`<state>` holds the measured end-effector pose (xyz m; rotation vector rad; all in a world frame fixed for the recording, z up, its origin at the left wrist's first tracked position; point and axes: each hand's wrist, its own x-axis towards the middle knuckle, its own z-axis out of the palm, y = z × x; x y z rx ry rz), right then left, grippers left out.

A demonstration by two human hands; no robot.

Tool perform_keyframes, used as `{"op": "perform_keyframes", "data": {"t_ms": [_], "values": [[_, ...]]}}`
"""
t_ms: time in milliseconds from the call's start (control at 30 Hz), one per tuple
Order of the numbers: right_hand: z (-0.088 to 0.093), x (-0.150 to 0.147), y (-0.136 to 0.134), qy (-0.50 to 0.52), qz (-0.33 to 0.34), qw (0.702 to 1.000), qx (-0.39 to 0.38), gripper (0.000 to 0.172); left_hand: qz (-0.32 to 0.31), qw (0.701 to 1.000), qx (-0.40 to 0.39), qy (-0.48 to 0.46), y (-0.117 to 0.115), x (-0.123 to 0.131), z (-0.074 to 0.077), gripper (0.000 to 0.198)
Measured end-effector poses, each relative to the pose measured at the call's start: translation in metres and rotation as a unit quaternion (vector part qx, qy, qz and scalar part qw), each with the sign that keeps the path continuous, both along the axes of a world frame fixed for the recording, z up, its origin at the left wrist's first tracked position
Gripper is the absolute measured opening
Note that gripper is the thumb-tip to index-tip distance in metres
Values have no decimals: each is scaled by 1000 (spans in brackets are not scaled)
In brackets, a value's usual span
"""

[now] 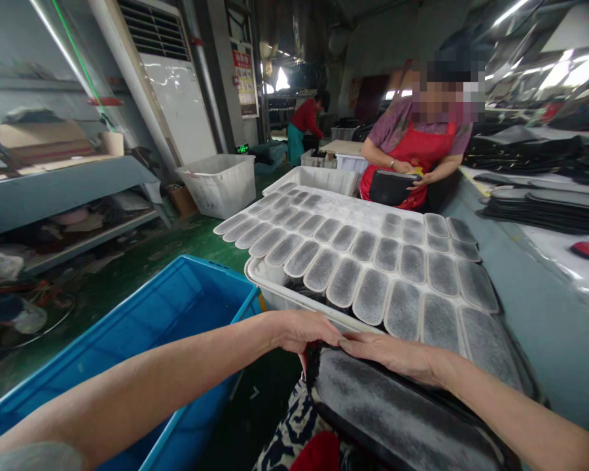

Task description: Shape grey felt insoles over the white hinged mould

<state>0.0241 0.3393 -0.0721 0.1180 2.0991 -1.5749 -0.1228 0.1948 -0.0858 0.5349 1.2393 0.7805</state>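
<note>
My left hand and my right hand meet at the far edge of a dark grey fuzzy sheet lying across my lap. The left fingers curl over the sheet's corner and grip it; the right hand lies flat on top with fingers pressing its edge. Just beyond the hands stands a white crate topped with a large sheet of grey insole-shaped pieces set in rows.
A blue plastic bin sits at my left on the green floor. A person in a red apron across the bench handles a black piece. White tubs stand behind; stacks of black sheets lie on the grey bench at right.
</note>
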Motion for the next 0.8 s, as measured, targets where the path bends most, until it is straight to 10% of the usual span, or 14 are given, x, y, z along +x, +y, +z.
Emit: {"op": "perform_keyframes", "data": {"t_ms": [233, 433, 633, 800], "values": [[-5, -12, 0, 8, -7, 1000, -15, 43, 70, 997, -5, -23, -6, 8, -7, 32], [4, 5, 1, 25, -142, 990, 12, 31, 139, 988, 34, -65, -32, 38, -10, 50], [14, 92, 20, 80, -352, 932, 15, 50, 314, 941, 9, -127, -61, 61, -13, 38], [-17, 168, -7, 71, -494, 867, -15, 53, 373, 921, 7, -108, -53, 75, -14, 46]]}}
